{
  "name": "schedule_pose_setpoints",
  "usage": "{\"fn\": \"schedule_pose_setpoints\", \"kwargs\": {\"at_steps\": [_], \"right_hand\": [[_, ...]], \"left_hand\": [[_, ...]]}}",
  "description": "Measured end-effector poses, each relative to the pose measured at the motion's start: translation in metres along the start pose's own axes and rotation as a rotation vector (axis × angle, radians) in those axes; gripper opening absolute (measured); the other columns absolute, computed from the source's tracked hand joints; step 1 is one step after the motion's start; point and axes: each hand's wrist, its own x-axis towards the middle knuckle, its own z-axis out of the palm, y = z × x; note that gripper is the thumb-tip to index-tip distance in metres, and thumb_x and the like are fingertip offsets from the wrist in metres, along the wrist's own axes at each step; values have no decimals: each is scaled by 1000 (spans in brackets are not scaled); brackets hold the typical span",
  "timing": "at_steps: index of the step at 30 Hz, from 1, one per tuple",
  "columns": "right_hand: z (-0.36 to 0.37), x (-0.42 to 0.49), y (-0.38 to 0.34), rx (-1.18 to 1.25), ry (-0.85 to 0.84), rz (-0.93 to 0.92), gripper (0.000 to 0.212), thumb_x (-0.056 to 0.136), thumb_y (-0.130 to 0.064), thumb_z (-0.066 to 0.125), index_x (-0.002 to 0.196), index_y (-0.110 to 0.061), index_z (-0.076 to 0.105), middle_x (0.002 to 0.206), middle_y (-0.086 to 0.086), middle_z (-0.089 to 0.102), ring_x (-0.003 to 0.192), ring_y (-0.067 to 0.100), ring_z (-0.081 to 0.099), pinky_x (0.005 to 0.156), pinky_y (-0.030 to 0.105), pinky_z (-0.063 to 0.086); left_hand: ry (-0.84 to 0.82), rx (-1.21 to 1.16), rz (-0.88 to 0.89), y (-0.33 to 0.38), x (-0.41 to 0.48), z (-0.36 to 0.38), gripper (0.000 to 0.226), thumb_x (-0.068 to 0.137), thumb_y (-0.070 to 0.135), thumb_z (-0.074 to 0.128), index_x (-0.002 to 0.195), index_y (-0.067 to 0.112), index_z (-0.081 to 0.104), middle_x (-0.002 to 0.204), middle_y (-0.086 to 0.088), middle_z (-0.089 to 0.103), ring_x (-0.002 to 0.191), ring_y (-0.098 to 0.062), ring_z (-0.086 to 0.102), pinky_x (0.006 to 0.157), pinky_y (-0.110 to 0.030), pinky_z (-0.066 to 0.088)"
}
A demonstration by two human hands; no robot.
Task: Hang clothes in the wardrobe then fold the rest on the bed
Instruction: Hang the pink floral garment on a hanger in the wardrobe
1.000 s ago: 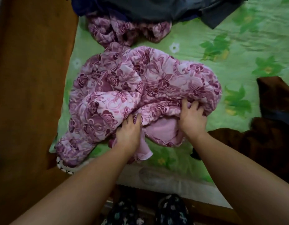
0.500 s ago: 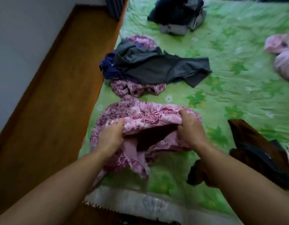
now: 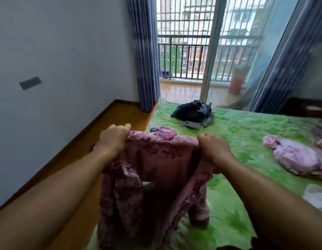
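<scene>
Head view: left hand (image 3: 114, 136) and right hand (image 3: 213, 147) each pinch top edge of floral pink garment (image 3: 156, 170), fingers curled over cloth. Garment held up above near corner of green bed (image 3: 247, 134), hanging down. Dark clothes pile (image 3: 192, 111) far back; pink clothes (image 3: 297, 156) on bed to right.

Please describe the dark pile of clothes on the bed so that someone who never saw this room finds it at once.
Follow the green bed to its far end, by the balcony door. The dark pile lies there, black and grey. The pale heap at right and the flowered garment held by the left hand and right hand are pink instead.
</scene>
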Motion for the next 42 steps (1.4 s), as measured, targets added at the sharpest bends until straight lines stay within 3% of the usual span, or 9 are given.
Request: {"fn": "schedule_pose_setpoints", "kwargs": {"at_steps": [6, 10, 16, 19, 24, 28, 34, 37, 42], "right_hand": [[-105, 16, 11, 21, 302, 12, 29, 87, -22, 55, 115, -23, 46, 112, 9, 60, 103, 37, 58, 66, 40, 43], [-159, 16, 22, -220, 470, -73, 26, 94, -21, 53, 118, -20, 42, 111, 9, 61, 98, 37, 62, 61, 41, 41], [-214, -18, 49, -342, 506, 41, 28, 94, -34, 55, 109, -23, 33, 102, 8, 60, 85, 35, 64, 56, 36, 34], [-232, -37, 57, -203, 492, 203, 19, 90, -25, 55, 99, -21, 39, 100, 13, 64, 85, 37, 66, 60, 36, 40], [-247, -75, 75, 67, 423, 533, 6, 84, -17, 46, 90, -16, 45, 91, 15, 55, 79, 34, 51, 67, 38, 42], [-245, -112, 96, 176, 382, 708, 13, 84, -23, 51, 93, -14, 53, 105, 20, 65, 91, 37, 61, 70, 34, 40], [-233, -191, 112, 221, 453, 903, 23, 80, -30, 61, 76, -7, 61, 71, 11, 63, 74, 34, 63, 54, 30, 35], [-230, -234, 110, 245, 470, 1016, 26, 83, -29, 61, 73, -6, 62, 67, 8, 59, 60, 27, 54, 49, 29, 32], [-226, -305, 99, 278, 600, 1154, 24, 82, -24, 63, 70, -5, 57, 62, 9, 55, 56, 25, 50, 46, 30, 29]], "left_hand": [[155, 24, 7, -26, 26, -88, 27, 93, 27, 55, 117, 19, 48, 116, -6, 50, 110, -31, 49, 72, -41, 45], [206, -7, 42, -25, 39, -140, 23, 97, 33, 51, 114, 18, 48, 119, -6, 54, 114, -33, 48, 86, -48, 46], [367, -174, 142, -25, 60, -185, 23, 94, 38, 54, 93, 17, 45, 90, -10, 62, 83, -35, 61, 72, -46, 54], [334, -284, 153, -8, 75, -184, 19, 91, 34, 61, 100, 22, 51, 92, -9, 64, 83, -34, 63, 70, -44, 55], [200, -496, 295, 48, 102, -182, 5, 78, 23, 56, 79, 22, 51, 80, -3, 61, 74, -23, 58, 61, -34, 45], [91, -612, 440, 103, 106, -191, 23, 68, 39, 46, 76, 18, 51, 80, -8, 60, 77, -30, 57, 63, -34, 38], [-22, -864, 686, 194, 75, -195, 42, 67, 51, 47, 66, 11, 60, 64, -3, 62, 62, -19, 58, 54, -29, 42], [-108, -901, 775, 235, 53, -194, 46, 68, 52, 48, 76, 11, 69, 75, -9, 70, 71, -23, 66, 66, -37, 53], [-203, -989, 931, 293, 11, -200, 38, 69, 52, 53, 72, 18, 68, 60, 5, 66, 58, -12, 61, 56, -30, 47]]}}
